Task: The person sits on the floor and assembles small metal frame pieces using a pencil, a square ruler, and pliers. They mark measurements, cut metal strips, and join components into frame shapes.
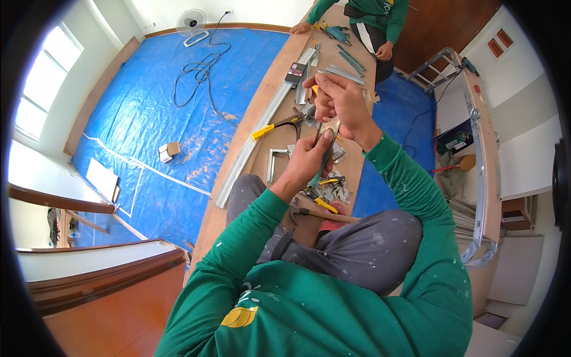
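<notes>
The person sits on a long brown wooden board serving as a table (357, 156), knees drawn up, both hands raised over it near the picture's centre. The left hand (307, 162) is clenched around the green handle of a slim hand tool (324, 156), thumb pressed against its upper part; the tool stands nearly upright, its tip reaching up into the other hand. The right hand (337, 102), at 12 o'clock from the left and just touching it, is closed around a small pale metal piece (332, 128) that meets the tool's tip; what exactly the piece is cannot be told.

On the table at 9 o'clock from the hands lie yellow-handled metal snips (278, 124) and, beyond them, a long grey metal channel (257, 138) running along the board's edge. At 6 o'clock, by the knees, rests a wooden-handled hammer (321, 213) beside a heap of small metal clips (336, 189). At 12 o'clock, at the far end, another person in a green shirt (369, 15) leans on the table. A blue tarpaulin (154, 113) covers the floor at 9 o'clock.
</notes>
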Demonstrator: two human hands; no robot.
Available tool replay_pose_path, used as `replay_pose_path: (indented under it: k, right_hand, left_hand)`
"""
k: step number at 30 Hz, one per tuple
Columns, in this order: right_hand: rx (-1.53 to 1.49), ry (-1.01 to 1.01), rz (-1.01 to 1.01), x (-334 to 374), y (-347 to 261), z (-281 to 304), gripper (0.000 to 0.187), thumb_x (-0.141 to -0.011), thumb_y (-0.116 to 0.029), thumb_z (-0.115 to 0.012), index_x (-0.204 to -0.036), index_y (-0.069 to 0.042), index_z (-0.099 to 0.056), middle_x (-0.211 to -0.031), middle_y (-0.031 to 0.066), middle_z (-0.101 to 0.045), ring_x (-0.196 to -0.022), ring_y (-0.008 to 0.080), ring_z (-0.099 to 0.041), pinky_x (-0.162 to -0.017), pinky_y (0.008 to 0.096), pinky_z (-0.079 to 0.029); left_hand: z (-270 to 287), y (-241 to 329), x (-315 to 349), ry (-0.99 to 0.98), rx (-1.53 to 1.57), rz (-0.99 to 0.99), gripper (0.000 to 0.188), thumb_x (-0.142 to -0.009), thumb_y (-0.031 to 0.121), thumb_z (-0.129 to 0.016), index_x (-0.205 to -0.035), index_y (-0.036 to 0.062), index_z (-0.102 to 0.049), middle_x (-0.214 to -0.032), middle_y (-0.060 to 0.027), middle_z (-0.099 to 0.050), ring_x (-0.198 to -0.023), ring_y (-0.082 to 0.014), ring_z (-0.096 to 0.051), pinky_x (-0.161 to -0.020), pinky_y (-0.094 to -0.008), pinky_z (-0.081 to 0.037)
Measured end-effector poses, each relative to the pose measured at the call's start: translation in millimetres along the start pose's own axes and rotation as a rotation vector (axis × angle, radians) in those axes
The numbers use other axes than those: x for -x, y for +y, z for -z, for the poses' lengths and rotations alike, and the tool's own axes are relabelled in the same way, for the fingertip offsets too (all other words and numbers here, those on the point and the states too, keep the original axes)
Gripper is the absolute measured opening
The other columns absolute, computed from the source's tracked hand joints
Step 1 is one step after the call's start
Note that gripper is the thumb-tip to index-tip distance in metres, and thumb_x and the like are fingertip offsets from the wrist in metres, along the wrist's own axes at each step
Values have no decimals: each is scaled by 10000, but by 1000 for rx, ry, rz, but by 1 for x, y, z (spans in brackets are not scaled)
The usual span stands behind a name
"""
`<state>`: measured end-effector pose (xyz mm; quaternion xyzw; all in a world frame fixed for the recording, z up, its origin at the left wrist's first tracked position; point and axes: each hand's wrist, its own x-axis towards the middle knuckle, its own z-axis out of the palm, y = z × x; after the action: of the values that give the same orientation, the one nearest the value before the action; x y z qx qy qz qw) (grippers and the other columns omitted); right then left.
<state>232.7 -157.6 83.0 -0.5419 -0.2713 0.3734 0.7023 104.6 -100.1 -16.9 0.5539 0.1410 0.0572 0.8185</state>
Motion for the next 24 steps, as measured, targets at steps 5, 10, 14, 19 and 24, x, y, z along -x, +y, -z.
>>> replay_pose_path:
  k: [5,10,14,19,24]
  right_hand:
    - [47,14,-3,2,0,-1,359,-1127,-287,-532,-1102,38,-682,-611,-46,-386,-503,62,-345,-480,269,-347]
    - [98,-2,-11,5,0,-3,376,-1127,-303,-533,-1102,41,-681,-611,-49,-395,-505,56,-342,-482,265,-349]
    - [118,12,-23,5,-1,-5,374,-1123,-313,-543,-1105,34,-681,-613,-56,-381,-502,59,-343,-485,263,-357]
    - [-65,-84,3,5,-13,2,344,-1119,-301,-550,-1201,16,-653,-650,-51,-378,-533,69,-376,-534,278,-394]
    - [-367,-319,55,13,-18,7,493,-1122,-406,-501,-1392,4,-558,-814,27,-546,-754,158,-567,-771,378,-514]
  left_hand:
    - [1,-3,0,-33,-19,30,542,-1099,512,-534,-867,28,-606,-629,-80,-621,-495,-158,-572,-482,-308,-460]
    - [-2,-5,4,-41,31,46,561,-1085,544,-547,-870,28,-604,-620,-74,-618,-481,-153,-562,-477,-313,-453]
    - [-4,-1,2,-33,22,47,551,-1086,535,-548,-873,30,-605,-629,-70,-623,-494,-147,-572,-481,-312,-459]
    - [-2,10,12,4,-68,63,520,-1088,508,-560,-893,29,-615,-640,-56,-624,-521,-130,-601,-497,-296,-488]
    - [14,53,33,42,-347,-7,424,-1125,428,-517,-994,36,-613,-673,-22,-611,-545,-98,-573,-514,-264,-469]
